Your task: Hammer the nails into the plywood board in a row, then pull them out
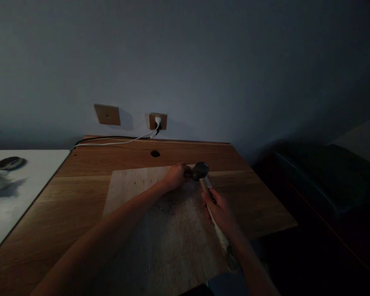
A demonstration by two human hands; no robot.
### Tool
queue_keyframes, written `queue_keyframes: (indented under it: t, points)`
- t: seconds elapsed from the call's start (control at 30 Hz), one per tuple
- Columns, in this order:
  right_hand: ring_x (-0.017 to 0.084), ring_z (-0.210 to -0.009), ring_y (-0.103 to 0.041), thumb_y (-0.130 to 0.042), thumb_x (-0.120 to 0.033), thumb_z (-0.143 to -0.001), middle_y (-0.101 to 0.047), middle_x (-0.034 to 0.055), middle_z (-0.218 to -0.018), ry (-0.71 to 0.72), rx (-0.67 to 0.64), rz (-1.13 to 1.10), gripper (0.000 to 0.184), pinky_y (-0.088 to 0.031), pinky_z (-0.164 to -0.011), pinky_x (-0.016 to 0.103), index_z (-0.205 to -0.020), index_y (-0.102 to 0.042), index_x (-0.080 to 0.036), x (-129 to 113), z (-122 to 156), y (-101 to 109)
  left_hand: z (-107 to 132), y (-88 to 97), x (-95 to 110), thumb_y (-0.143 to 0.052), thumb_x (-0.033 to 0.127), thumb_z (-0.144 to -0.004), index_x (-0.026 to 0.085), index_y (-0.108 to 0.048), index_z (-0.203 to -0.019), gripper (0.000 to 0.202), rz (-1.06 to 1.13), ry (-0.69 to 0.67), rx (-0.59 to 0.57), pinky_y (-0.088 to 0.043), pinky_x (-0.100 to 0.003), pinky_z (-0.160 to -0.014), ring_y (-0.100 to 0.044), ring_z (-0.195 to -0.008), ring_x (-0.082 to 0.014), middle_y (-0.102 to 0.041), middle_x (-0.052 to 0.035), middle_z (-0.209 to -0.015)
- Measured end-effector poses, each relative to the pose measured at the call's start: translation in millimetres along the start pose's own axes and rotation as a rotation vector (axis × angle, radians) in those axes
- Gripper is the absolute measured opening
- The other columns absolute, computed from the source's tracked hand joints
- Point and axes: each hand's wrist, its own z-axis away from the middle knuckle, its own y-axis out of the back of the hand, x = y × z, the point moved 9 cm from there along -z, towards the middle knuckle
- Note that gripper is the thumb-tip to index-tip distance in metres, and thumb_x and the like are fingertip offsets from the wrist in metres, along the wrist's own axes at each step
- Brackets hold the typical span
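Observation:
A hammer (200, 170) with a dark rounded head and a pale handle is gripped in my right hand (217, 207), its head pointing away from me. My left hand (176, 176) rests near the far edge of a pale wooden board (172, 250). Its fingers are pinched together beside the hammer head, and what they hold, if anything, is too dark to make out. Several small thin metal pieces that look like nails (169, 206) lie loose on the board. A row of small dark dots (142, 181) runs along its far left part.
The board lies on a brown wooden table (249, 197) against a wall. White and black cables (120, 143) run from a wall socket (158, 121) along the back edge. A round hole (155, 153) is in the tabletop. At left is a white surface (33, 181) with a dark oval object (10, 163).

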Motion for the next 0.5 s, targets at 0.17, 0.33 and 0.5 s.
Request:
queue_keyframes:
  t: [0.17,0.33,0.5]
  points:
    - [0.009,-0.034,-0.041,-0.056,-0.060,-0.087,-0.049,-0.0072,-0.053,-0.010,-0.009,-0.031,0.038,-0.033,-0.031,0.022,-0.081,-0.053,-0.023,0.7,0.9,-1.0,0.9,-0.1,-0.6,-0.070,0.013,-0.078,0.016,-0.077,-0.096,0.020,0.016,-0.006,0.001,-0.053,-0.030,-0.084,-0.068,-0.090,-0.0221,-0.070,-0.0084,-0.100]
    - [0.010,-0.036,-0.042,-0.058,-0.063,-0.084,-0.049,-0.0071,-0.052,-0.053,0.036,-0.080,0.040,-0.033,-0.033,0.021,-0.079,-0.053,-0.023,10.1,6.2,2.8,0.6,-3.2,-0.6,-0.069,0.016,-0.079,0.017,-0.076,-0.099,0.021,0.036,-0.005,0.009,-0.053,-0.029,-0.084,-0.067,-0.089,-0.0211,-0.068,-0.0078,-0.100]
    - [0.010,-0.035,-0.041,-0.059,-0.065,-0.079,-0.046,-0.0085,-0.050,-0.123,0.086,-0.101,0.042,-0.034,-0.032,0.021,-0.078,-0.052,-0.023,23.5,10.6,6.2,2.9,11.7,5.6,-0.068,0.017,-0.078,0.014,-0.070,-0.105,0.027,-0.030,-0.055,0.027,-0.052,-0.030,-0.085,-0.065,-0.095,-0.0224,-0.066,-0.0096,-0.105]
